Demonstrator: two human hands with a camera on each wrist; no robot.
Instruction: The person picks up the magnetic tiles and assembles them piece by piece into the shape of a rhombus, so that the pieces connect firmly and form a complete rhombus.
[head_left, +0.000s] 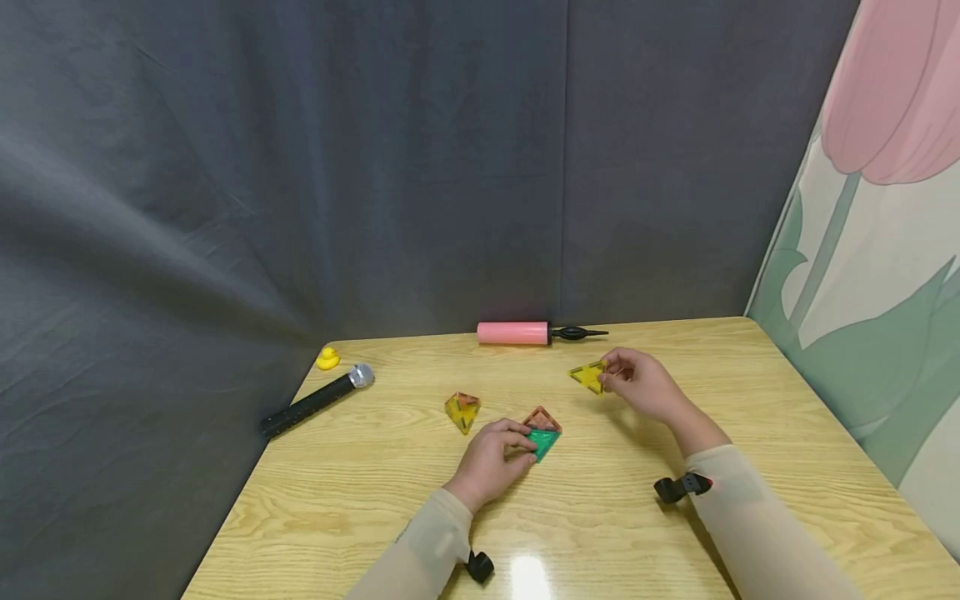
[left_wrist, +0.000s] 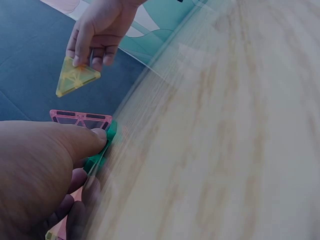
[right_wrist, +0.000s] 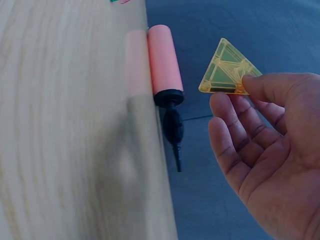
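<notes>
My right hand (head_left: 639, 385) is raised above the table and pinches a yellow triangular magnetic tile (head_left: 587, 377) by one corner, thumb against the fingers. In the right wrist view the see-through tile (right_wrist: 227, 70) shows ribs inside its frame. Low on the table, my left hand (head_left: 491, 460) pinches a green triangular magnetic tile (head_left: 543, 442); the thumb lies on it in the left wrist view. An orange-red triangular tile (head_left: 542, 417) stands tilted against the green one, edges touching. Left of them sits a small yellow and orange tile pyramid (head_left: 462, 411), apart from both hands.
A pink hand pump (head_left: 513, 333) with a black nozzle lies along the table's back edge. On the left are a black microphone (head_left: 315, 403) with a silver head and a yellow rubber duck (head_left: 327, 358). A dark curtain (head_left: 450, 167) hangs behind the wooden table (head_left: 337, 517).
</notes>
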